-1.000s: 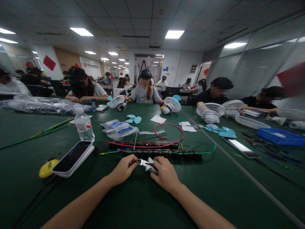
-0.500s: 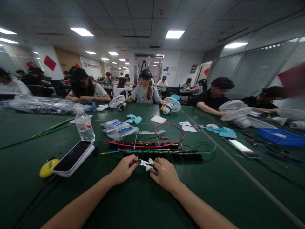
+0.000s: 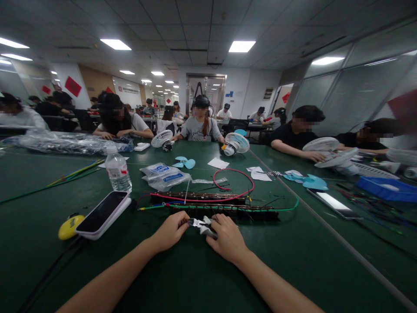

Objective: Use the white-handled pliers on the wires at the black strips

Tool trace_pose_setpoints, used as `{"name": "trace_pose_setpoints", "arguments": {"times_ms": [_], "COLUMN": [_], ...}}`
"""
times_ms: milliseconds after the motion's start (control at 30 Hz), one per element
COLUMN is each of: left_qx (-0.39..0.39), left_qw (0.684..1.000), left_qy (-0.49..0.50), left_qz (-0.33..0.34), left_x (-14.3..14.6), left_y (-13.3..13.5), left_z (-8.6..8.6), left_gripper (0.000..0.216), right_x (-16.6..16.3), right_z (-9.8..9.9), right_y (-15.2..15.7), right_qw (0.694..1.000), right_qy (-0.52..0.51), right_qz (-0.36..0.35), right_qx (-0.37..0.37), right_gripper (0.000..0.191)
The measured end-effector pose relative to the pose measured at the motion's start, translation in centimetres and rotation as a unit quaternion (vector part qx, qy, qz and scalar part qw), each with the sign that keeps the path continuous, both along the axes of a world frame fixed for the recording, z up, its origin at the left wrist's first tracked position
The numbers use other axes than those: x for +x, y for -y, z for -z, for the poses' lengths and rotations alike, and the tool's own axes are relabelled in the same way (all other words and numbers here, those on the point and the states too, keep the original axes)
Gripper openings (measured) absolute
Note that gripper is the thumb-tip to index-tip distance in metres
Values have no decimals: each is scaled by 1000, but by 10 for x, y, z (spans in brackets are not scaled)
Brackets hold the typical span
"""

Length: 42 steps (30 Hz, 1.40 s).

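My right hand [image 3: 227, 238] is wrapped round a pair of pliers [image 3: 197, 223] with pale grip parts, their dark jaws pointing left. Close by the jaw tips, the fingers of my left hand [image 3: 172, 230] are pinched together; what lies between them is too small to make out. Just beyond both hands lie two long dark strips [image 3: 257, 214] with wires along them. A red wire [image 3: 253, 184] loops over the far strip, and a green wire [image 3: 296, 203] curves round the right end of the near one. A thin white tie [image 3: 186, 191] sticks up from the strips.
At left are a phone [image 3: 104, 215], a yellow round object [image 3: 70, 227] and a water bottle [image 3: 118, 171]. Plastic bags [image 3: 165, 177] and a blue fan blade [image 3: 184, 162] lie beyond the strips. Another phone [image 3: 332, 203] and a blue tray [image 3: 387, 188] are right. Co-workers handle fans across the table.
The camera view has shifted slightly, so the scene sits a little further right. Both hands keep nearly the same pose at the pliers. At right, a co-worker's hand and fan part have moved.
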<state>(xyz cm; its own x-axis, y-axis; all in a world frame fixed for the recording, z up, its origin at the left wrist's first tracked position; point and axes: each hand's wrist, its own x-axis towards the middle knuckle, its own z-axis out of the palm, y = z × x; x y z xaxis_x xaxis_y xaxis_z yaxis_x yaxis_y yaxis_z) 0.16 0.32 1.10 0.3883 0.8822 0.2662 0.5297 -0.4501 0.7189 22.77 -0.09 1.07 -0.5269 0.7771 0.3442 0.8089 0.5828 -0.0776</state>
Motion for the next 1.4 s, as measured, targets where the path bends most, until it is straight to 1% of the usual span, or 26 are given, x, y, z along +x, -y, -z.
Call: {"name": "trace_pose_setpoints", "arguments": {"times_ms": [267,533,800,1067,1233,1400], "left_qx": [14,19,16,16,9,19], "left_qw": [1000,1000,1000,1000,1000,1000], "left_qy": [-3,-10,-17,-6,-7,-11], "left_qz": [-2,0,-10,0,-2,1], "left_x": [0,0,0,0,0,-1], "left_y": [-1,-1,-2,2,1,0], "left_z": [3,3,4,-1,-1,1], "left_gripper": [8,8,9,12,11,10], "right_x": [-2,-4,-3,0,-1,-2], "right_z": [2,-2,-1,1,2,-1], "right_y": [-1,3,1,-2,-2,1], "right_qw": [999,997,999,1000,1000,999], "right_qy": [29,59,38,6,15,34], "right_qz": [19,40,21,-3,7,27], "right_qx": [-2,-14,-2,7,1,-12], "right_gripper": [18,17,16,19,16,14]}}
